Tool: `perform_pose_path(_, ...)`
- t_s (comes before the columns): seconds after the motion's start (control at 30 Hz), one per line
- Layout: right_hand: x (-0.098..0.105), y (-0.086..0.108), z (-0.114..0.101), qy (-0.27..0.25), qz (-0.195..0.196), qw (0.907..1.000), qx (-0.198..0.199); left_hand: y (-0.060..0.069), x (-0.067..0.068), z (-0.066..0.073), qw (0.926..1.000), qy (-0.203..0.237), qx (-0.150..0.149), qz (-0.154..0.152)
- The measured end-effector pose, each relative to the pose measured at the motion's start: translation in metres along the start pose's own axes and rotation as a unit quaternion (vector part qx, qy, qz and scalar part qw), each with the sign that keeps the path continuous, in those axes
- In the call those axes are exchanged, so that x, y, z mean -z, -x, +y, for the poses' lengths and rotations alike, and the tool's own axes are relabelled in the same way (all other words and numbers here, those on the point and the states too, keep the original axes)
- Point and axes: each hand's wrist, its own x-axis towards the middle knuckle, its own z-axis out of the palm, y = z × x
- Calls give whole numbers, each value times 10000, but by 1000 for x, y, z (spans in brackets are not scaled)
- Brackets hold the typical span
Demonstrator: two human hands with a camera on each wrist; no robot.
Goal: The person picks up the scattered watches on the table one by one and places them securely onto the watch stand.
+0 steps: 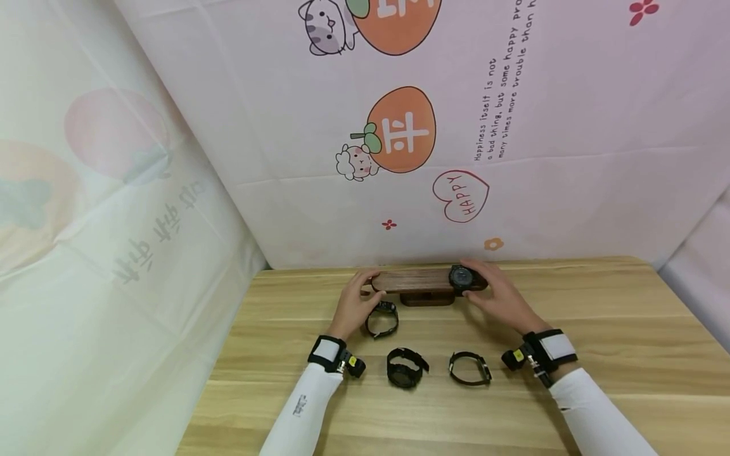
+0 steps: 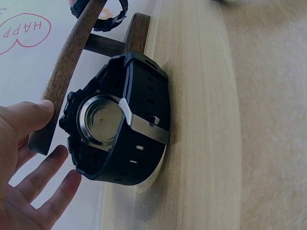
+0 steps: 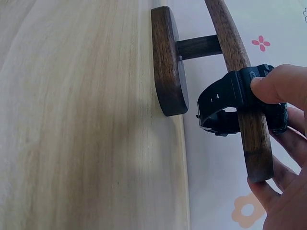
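Nearest me on the wooden bench (image 1: 256,361), I record two items lying apart: a black wristwatch (image 1: 402,378) on the left and a slim black band (image 1: 486,370) on the right. Beyond them, a buckled watch (image 1: 386,306) rests just beside the left hand (image 1: 353,307). I find that hand's grip narrow, pinching the left end of the bar of a dark wooden stand (image 1: 413,281). The right hand (image 1: 502,299) has its grip on a round-faced watch (image 1: 461,277), its strap looped around the bar near the right end. Behind stands a printed white cloth (image 1: 308,215).
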Motion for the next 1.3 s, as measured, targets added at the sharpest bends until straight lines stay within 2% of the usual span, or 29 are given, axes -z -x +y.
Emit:
perform_pose_path(0.47,-7,-5,-4,42,40,9998,188,1,0,1,10000,1,50,0)
perform_pose_path(0.83,-9,-8,-13,43,3,9998,191,1,-1,2,10000,73,16,9)
perform_pose_path(1.3,-11,-11,-12,250,-13,9995,190,1,-1,2,9999,41,106,0)
